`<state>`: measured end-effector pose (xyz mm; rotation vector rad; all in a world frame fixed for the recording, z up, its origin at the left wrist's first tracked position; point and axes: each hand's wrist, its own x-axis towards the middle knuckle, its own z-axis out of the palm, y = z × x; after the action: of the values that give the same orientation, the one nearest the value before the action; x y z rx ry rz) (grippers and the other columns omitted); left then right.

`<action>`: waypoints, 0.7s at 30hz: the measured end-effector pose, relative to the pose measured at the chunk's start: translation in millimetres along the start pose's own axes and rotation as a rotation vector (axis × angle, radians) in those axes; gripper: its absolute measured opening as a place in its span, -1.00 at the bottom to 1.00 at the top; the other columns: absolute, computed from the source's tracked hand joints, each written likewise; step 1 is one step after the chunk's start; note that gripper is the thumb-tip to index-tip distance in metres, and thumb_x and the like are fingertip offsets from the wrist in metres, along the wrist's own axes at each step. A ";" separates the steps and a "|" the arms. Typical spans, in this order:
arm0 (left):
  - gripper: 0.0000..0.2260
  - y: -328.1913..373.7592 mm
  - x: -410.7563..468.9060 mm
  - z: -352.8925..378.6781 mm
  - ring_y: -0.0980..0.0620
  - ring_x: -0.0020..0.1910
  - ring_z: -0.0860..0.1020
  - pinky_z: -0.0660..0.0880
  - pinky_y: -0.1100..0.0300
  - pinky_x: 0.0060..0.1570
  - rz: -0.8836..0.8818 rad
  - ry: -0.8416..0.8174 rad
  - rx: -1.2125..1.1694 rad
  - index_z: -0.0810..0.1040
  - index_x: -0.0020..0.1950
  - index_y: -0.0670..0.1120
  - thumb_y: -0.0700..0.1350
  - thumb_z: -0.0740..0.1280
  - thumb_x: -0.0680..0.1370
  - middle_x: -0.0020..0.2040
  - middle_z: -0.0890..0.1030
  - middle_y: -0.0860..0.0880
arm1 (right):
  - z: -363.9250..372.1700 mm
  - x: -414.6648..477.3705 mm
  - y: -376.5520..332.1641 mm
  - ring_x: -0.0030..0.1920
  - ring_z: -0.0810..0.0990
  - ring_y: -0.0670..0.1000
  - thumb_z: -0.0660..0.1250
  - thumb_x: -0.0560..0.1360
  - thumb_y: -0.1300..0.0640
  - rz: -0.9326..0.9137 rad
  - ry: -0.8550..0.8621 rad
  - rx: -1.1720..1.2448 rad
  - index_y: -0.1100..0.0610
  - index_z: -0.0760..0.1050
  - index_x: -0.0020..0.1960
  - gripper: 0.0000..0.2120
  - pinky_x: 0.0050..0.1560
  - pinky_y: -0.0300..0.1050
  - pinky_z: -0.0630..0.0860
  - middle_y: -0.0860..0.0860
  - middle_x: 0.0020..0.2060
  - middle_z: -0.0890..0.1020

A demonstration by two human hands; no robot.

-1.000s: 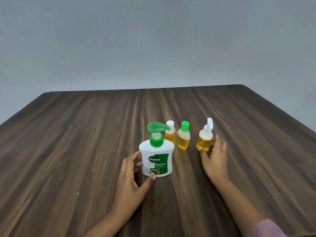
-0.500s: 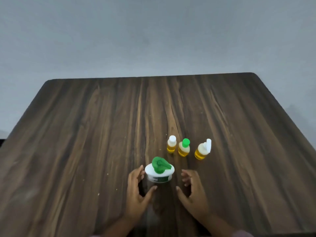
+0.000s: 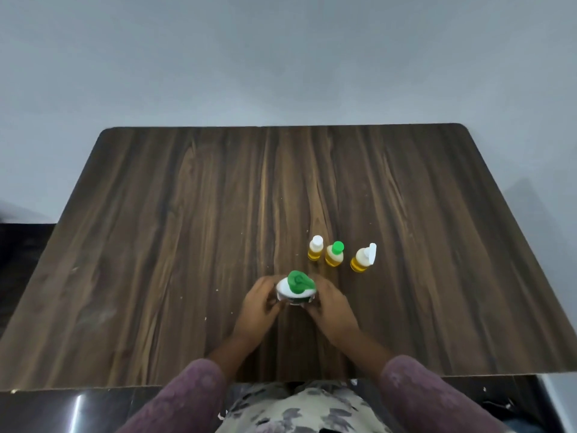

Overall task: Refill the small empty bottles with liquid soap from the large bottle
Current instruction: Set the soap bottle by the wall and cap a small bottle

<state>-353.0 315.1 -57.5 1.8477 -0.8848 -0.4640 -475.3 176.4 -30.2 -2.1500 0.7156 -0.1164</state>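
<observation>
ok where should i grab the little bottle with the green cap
Grip the green-capped bottle probably at its body under the cap, fingers on near and far sides, coming from the right. It stands upright, and the white-capped bottle sits close on its left, while the gap toward the flip-cap bottle is wider.

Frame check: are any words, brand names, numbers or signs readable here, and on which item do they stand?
None can be read.
large pump bottle: seen from above, held by the left hand and right hand; its label barely shows and is blurred.
white-capped bottle, green-capped bottle, flip-top bottle: no legible print.
</observation>
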 end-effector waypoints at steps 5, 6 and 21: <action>-0.70 -5.7 20.6 -9.4 0.28 0.06 0.55 0.46 0.39 0.06 0.010 0.049 0.009 0.53 0.16 0.03 -0.19 0.31 0.44 0.05 0.59 0.17 | 15.7 24.3 -12.1 0.20 0.54 0.03 0.23 0.54 0.19 0.071 -0.010 0.000 0.14 0.42 0.32 -0.65 0.26 -0.03 0.46 0.06 0.21 0.57; -0.68 -7.2 27.5 -14.5 0.32 0.05 0.54 0.42 0.46 0.05 0.010 0.069 0.010 0.52 0.15 0.07 -0.21 0.32 0.44 0.03 0.59 0.24 | 20.7 35.0 -15.3 0.22 0.53 0.04 0.18 0.55 0.15 0.085 -0.026 -0.026 0.14 0.38 0.35 -0.63 0.27 0.00 0.45 0.07 0.23 0.55; -0.65 -55.2 212.2 -62.2 0.32 -0.03 0.59 0.50 0.39 0.02 -0.084 0.190 -0.078 0.51 0.18 -0.04 -0.24 0.40 0.41 0.03 0.63 0.06 | 12.9 243.7 -73.6 0.11 0.55 0.19 0.18 0.51 0.22 0.191 0.022 -0.114 0.19 0.38 0.14 -0.79 0.07 -0.01 0.48 0.18 0.12 0.57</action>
<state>-152.0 207.9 -65.2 1.8279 -0.6540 -0.3625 -235.0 91.4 -22.4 -2.1776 0.9568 0.0026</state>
